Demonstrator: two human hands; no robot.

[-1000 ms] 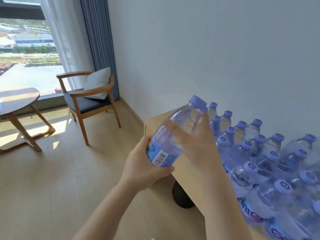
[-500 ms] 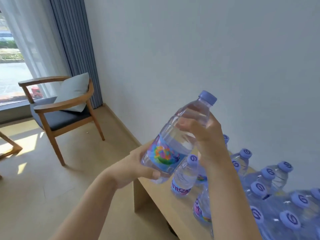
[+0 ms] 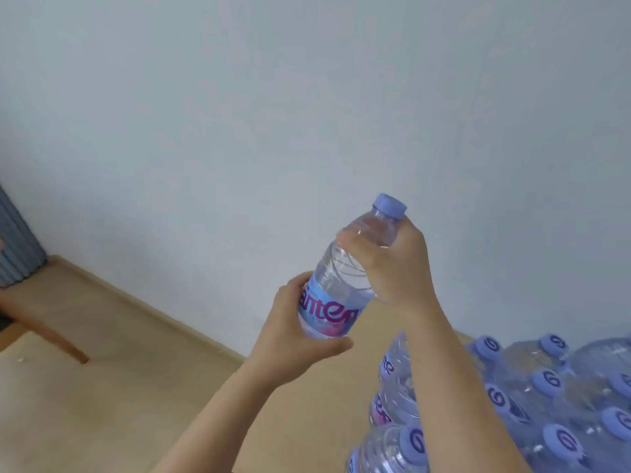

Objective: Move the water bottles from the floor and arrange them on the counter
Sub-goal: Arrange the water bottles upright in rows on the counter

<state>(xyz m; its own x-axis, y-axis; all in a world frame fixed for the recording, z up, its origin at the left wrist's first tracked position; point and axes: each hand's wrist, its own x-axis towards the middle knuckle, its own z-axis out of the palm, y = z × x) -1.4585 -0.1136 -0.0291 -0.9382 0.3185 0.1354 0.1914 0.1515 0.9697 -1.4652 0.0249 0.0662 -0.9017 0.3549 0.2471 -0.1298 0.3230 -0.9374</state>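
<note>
I hold one clear water bottle [image 3: 345,285] with a lilac cap and a blue label, tilted with its cap up and to the right, in front of the white wall. My left hand [image 3: 297,331] grips its lower, labelled part from below. My right hand [image 3: 389,264] grips its shoulder and neck just under the cap. Several more bottles [image 3: 546,401] with lilac caps stand packed together at the lower right, partly hidden by my right forearm. The wooden counter [image 3: 367,339] shows only as a small patch between my arms.
A white wall [image 3: 307,114] fills the upper view. Light wooden floor [image 3: 102,387] with a skirting board runs along the left. A wooden chair leg [image 3: 51,336] and a grey-blue curtain [image 3: 17,244] sit at the far left edge.
The view has swung right and up, so the chair and window have left the frame. The held bottle has turned more upright, and its label now shows the brand lettering.
</note>
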